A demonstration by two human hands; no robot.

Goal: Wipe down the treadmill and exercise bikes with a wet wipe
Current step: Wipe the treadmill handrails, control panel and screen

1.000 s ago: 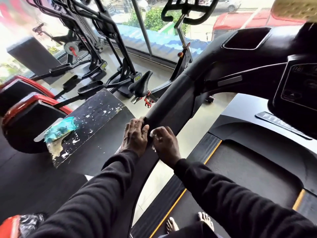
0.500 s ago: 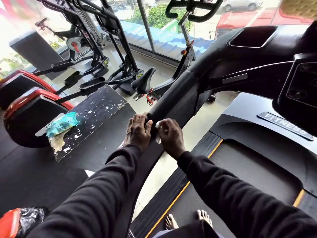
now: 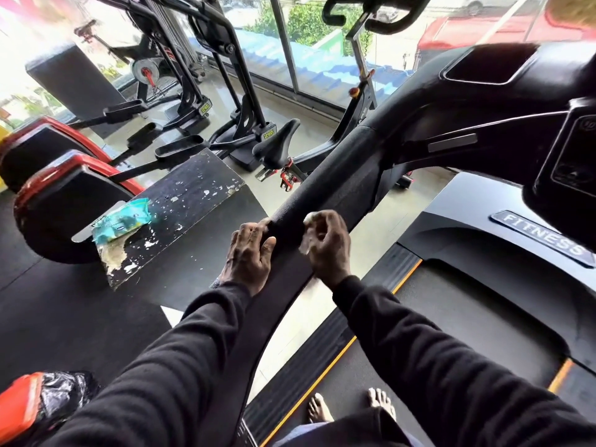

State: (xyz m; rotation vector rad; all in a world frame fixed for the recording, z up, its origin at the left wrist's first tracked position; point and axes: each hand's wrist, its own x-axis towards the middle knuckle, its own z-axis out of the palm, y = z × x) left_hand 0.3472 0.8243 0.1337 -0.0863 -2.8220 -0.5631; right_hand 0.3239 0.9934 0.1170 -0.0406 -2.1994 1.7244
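a: head view, nearest first: bare feet (image 3: 351,409) on the treadmill belt (image 3: 451,324), so the person stands on the machine and reaches forward over it.

b: and the hands?

a: both out on the left handrail (image 3: 322,195). the left hand (image 3: 250,253) lies over the rail's outer side, fingers fairly straight, thumb on top. i'd judge it steadies the person; it doesn't seem to hold anything.

b: the wipe?

a: the wet wipe (image 3: 308,232) is bunched in the right hand (image 3: 327,245), fingers curled round it, pressed to the rail's inner face just beside the left hand. that placing suits rubbing the padded grip from one side while the other hand braces.

b: arm pose?

a: both sleeves (image 3: 419,359) stretched forward, wrists close together, right wrist bent down toward the rail.

b: further off?

a: a teal wipe packet (image 3: 121,222) on a scuffed black platform (image 3: 180,208) to the left, likely kept within reach for fresh wipes. beyond that an exercise bike (image 3: 277,146) and ellipticals (image 3: 193,91) by the window, probably still to do. the treadmill console (image 3: 516,101) rises at right.
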